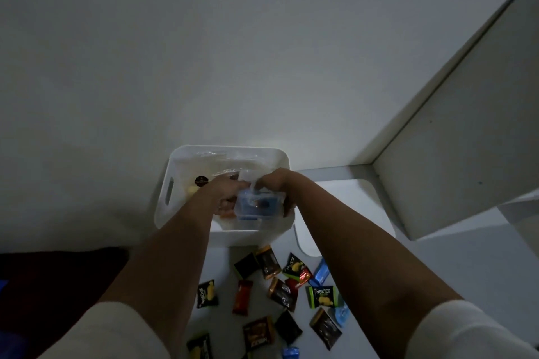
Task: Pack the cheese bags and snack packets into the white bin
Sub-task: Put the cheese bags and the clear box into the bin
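One white bin (164,198) stands on the tabletop (437,265). Two hands, left (226,194) and right (275,183), are over it. One blue-tinted clear bag (258,205) is between them. Roughly fifteen snack packets (281,294) lie loose; three green Nextar ones (322,296) read plainly.

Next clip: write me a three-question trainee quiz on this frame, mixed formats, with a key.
1. True or false: all the snack packets are already inside the white bin.
2. Multiple choice: what do the left hand and right hand hold over the bin? A) a red packet B) a clear bag with blue contents C) a bin lid
3. Fill in: the loose packets lie on the white surface on the side of the bin ____ the person.

Key: 1 false, many packets lie outside it; 2 B; 3 nearest.
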Motion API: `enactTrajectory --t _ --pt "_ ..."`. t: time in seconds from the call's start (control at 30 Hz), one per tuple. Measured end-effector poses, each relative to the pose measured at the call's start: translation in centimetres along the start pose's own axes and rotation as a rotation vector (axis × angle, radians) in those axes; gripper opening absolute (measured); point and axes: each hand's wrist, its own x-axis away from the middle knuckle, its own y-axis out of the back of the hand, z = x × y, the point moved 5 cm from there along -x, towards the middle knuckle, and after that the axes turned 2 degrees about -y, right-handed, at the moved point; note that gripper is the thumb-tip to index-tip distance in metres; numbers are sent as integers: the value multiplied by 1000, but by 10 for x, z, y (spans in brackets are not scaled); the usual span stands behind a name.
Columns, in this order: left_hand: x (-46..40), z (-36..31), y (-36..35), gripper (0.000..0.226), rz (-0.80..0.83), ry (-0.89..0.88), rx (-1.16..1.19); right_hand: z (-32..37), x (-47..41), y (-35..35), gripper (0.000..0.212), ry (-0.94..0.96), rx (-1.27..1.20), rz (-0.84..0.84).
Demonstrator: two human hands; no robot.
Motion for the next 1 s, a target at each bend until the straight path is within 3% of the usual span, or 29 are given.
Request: enactTrajectory --t 0.17,0.3,0.47,0.7,0.87,1.0 --pt "-27 25 -6 26 98 36 -18 15 -6 -9 69 100 245 -15" --pt "-36 33 -10 6 108 -40 -60 2 -35 -24 107 127 150 -77" --pt "-56 42 -16 19 110 -101 -83 -10 -82 -48 130 129 428 -203" --pt "-68 35 -12 16 13 -244 -346 -6 -78 -47 116 191 600 -356" --pt "-53 26 -3 27 -112 -290 -544 -4 -52 -36 48 277 623 -411" --pt "-21 16 8 24 -286 -380 -543 -16 -22 -20 28 381 380 -471"
